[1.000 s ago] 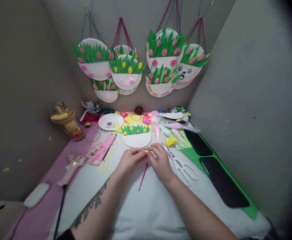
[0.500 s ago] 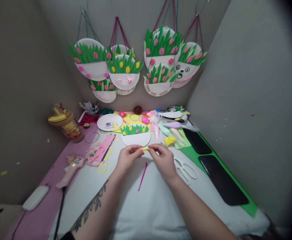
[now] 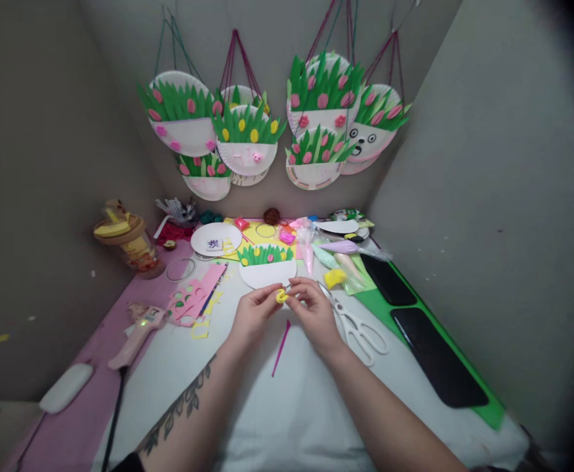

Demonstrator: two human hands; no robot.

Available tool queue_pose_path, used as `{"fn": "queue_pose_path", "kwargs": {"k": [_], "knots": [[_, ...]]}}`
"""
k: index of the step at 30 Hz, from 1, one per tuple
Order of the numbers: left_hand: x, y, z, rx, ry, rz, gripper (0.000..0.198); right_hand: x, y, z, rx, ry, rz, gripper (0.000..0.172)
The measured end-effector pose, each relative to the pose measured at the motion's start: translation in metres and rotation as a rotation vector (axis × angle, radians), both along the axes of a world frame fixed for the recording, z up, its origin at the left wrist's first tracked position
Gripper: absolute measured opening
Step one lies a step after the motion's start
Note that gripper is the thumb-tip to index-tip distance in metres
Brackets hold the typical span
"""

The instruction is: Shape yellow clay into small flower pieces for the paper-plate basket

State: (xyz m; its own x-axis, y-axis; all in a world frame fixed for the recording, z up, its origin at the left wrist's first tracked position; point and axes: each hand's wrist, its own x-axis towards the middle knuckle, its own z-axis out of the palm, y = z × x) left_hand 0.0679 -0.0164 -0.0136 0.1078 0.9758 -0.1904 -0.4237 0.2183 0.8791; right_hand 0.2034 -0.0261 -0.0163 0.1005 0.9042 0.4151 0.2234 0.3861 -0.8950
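Between the fingertips of both hands is a small piece of yellow clay (image 3: pixel 281 296), curled into a loop. My left hand (image 3: pixel 254 313) pinches it from the left, and my right hand (image 3: pixel 312 311) pinches it from the right. Just beyond them lies a half-round paper plate basket (image 3: pixel 267 273) with green paper grass and small yellow and pink shapes along its top. A thin magenta stick tool (image 3: pixel 281 349) rests on the white cloth below the hands. To the right of my right hand are white-handled scissors (image 3: pixel 361 328) and a yellow clay lump (image 3: pixel 334 278).
A pink glue gun (image 3: pixel 139 337) with a black cord lies at left, near pink paper scraps (image 3: pixel 193 298). Bags of coloured clay (image 3: pixel 340 246) are at back right. Two dark phones (image 3: pixel 439 357) lie on green paper. A cup (image 3: pixel 136 246) stands at back left; finished plate baskets (image 3: pixel 247 157) hang behind.
The yellow clay was a straight short strip between the fingers and is now bent into a curl. Both hands have shifted slightly, while the table things stay put.
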Motion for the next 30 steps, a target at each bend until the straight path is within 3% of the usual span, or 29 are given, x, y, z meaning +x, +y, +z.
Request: {"fn": "queue_pose_path", "kwargs": {"k": [6, 10, 15, 20, 25, 30], "knots": [[-0.003, -0.002, 0.004, 0.029, 0.025, -0.134, 0.036, 0.0, -0.003, 0.003, 0.144, -0.127, -0.078, 0.008], [-0.005, 0.0, 0.001, 0.004, 0.054, -0.123, 0.032, -0.001, -0.004, 0.001, 0.166, -0.181, -0.015, 0.018], [-0.005, 0.001, 0.002, -0.043, 0.093, -0.129, 0.035, 0.001, -0.004, -0.004, 0.113, -0.203, -0.058, 0.011], [-0.006, 0.003, 0.001, -0.016, 0.179, -0.074, 0.035, 0.006, 0.001, -0.002, 0.148, -0.323, 0.04, 0.029], [-0.003, 0.001, 0.001, 0.011, 0.188, -0.076, 0.031, 0.009, 0.002, 0.0, 0.179, -0.387, 0.007, 0.015], [-0.002, 0.002, 0.008, -0.011, 0.104, 0.047, 0.029, 0.012, 0.0, 0.005, 0.173, -0.283, -0.083, 0.011]]}}
